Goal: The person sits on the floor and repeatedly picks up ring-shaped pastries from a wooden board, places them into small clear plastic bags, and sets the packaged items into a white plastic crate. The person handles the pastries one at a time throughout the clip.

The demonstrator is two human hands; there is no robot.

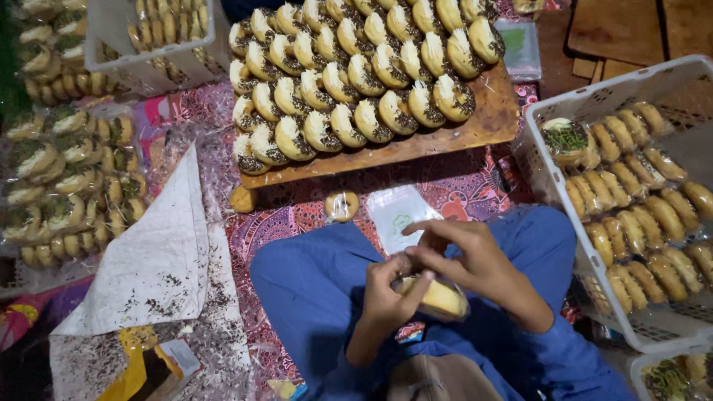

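Note:
My left hand and my right hand meet over my lap, both gripping a yellow pastry in a clear plastic wrapper. The left thumb and fingers pinch the wrapper's left end, and the right hand covers its top. My legs are in blue trousers. Just beyond my knees a single wrapped pastry lies on the patterned mat, beside a stack of empty clear bags.
A wooden board ahead carries several rows of folded pastries with dark sprinkles. A white basket of wrapped pastries stands at the right. Bagged pastries pile up at the left, and crumb-strewn white paper lies nearby.

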